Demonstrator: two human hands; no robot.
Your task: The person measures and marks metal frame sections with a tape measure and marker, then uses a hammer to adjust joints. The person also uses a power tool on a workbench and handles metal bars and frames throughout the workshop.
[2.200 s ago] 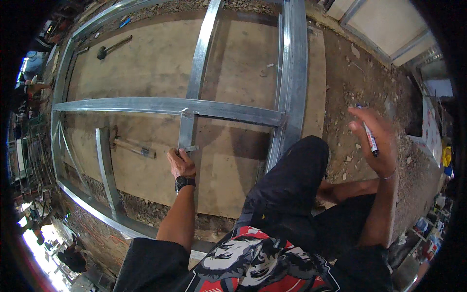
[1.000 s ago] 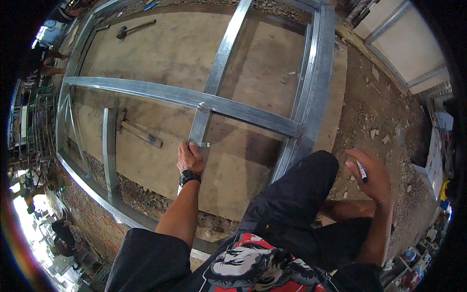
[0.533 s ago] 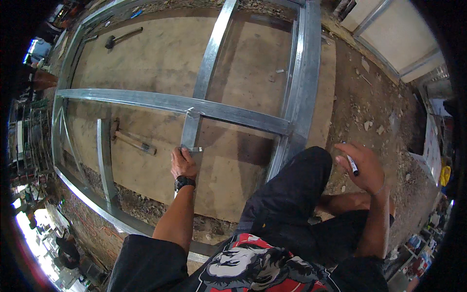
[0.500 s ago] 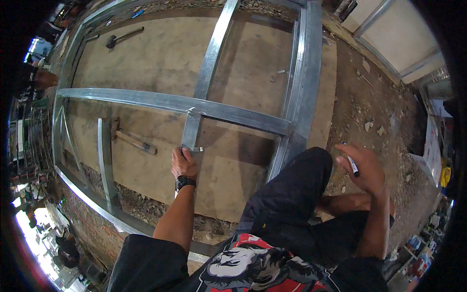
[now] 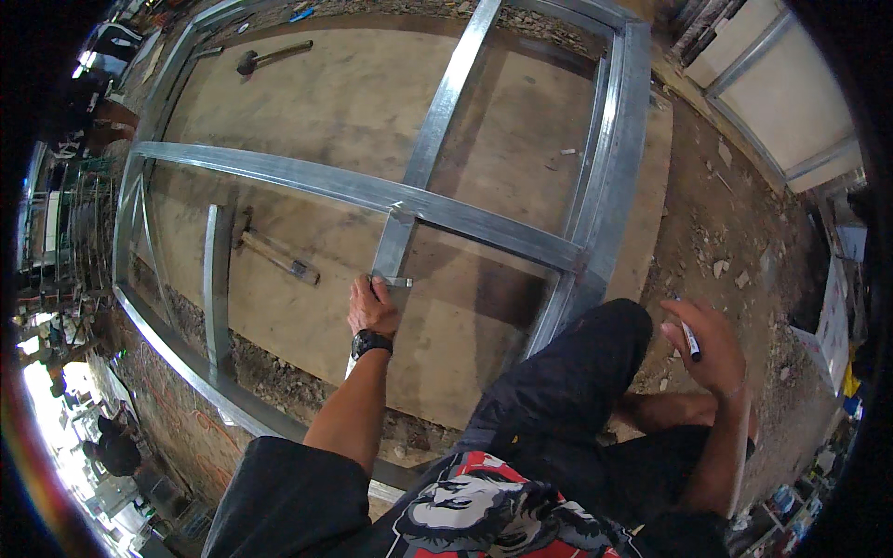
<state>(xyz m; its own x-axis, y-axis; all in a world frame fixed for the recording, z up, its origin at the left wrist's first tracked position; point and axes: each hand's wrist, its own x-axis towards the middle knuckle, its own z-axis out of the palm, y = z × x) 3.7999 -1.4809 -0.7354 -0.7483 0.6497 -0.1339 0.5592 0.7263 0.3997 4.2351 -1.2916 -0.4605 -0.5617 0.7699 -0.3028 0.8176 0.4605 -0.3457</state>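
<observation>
My left hand [image 5: 374, 307], with a dark watch on its wrist, is closed around a short galvanized metal stud [image 5: 395, 244]. That stud meets the long crosswise rail [image 5: 307, 186] at its upper end. Beside my fingertips a small flat metal piece [image 5: 400, 282] sticks out to the right across the stud; its other end is hidden, so I cannot tell what it is. Off to the right, above the ground beside my bent knee, my right hand [image 5: 714, 349] holds a white marker pen [image 5: 690, 340] with a black end, pointing downward.
A large metal frame [image 5: 628, 158] surrounds a plywood sheet [image 5: 307, 102]. A wooden-handled hammer [image 5: 277, 257] and a dark-headed mallet [image 5: 270, 58] lie on the plywood. Another stud [image 5: 216, 288] stands at left. Rubble [image 5: 721, 268] covers the ground at right; a framed panel [image 5: 791, 93] is beyond.
The view has shifted, so the frame appears farther right. My left hand keeps its grip on the stud, and my right hand still holds the marker pen.
</observation>
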